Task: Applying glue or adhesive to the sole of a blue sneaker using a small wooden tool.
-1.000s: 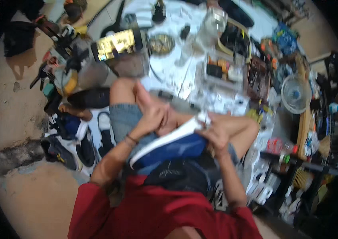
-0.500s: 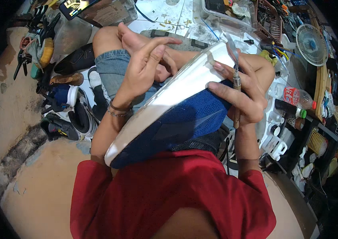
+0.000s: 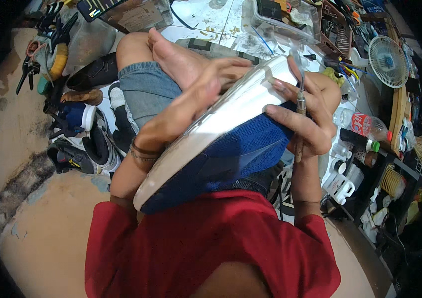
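A blue mesh shoe [image 3: 231, 151] with a thick white sole [image 3: 241, 107] lies slantwise across my lap, its sole turned up toward the left. My right hand [image 3: 311, 115] grips the far right end of the shoe, with thumb and fingers on the white sole edge. The same hand also keeps hold of a slim wooden-handled tool [image 3: 299, 141] with a metal collar and a thin metal tip pointing away from me. My left hand [image 3: 201, 94] is at the sole's left side, smeared by motion. Its fingertips are partly behind the sole, and what they hold is unclear.
Several shoes [image 3: 104, 144] stand on the left, below hanging clamps and pliers [image 3: 52, 54]. A phone [image 3: 96, 7] lies at the far left. Far right are a clear plastic bin [image 3: 285, 22] and a white fan [image 3: 388, 60]. Bottles [image 3: 365, 124] line the right side.
My left hand has moved away from me and right, closer against the sole, and has turned. The shoe and the tool in my right hand have shifted slightly right.
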The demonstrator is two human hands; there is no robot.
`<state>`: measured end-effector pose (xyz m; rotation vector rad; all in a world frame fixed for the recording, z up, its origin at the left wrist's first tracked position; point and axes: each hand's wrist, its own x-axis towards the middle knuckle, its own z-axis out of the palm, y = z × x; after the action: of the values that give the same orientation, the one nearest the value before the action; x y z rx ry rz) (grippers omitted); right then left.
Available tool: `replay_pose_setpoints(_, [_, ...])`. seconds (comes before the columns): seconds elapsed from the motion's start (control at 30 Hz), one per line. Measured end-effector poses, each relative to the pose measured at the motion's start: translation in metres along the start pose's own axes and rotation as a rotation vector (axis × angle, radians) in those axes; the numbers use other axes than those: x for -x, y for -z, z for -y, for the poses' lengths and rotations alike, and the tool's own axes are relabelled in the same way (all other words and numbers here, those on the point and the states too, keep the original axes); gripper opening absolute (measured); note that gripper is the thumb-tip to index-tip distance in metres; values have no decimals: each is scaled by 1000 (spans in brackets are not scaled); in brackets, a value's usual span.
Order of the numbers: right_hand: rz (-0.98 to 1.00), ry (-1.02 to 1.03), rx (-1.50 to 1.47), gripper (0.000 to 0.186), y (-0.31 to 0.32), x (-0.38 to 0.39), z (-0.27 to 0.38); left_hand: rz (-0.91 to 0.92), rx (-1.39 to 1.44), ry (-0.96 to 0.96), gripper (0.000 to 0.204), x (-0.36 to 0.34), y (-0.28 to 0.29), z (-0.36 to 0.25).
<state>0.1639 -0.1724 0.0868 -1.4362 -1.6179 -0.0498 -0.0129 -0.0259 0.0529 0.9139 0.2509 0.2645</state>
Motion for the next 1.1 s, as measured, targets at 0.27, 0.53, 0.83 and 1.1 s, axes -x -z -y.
replay_pose_setpoints(0.27, [203,52,246,27,16,-19,34,99,-95,-42,71,2,-21,-18])
replay_pose_setpoints(0.53, [307,19,210,26,22,-29,44,52,59,-11,64,7,-26,-16])
replay_pose_setpoints(0.83, [401,29,307,25,24,-61,54,-20,266,85,70,6,-27,-8])
replay_pose_setpoints(1.1, [623,23,-150,25,23,-86,-8,5,393,86,68,-8,9,-4])
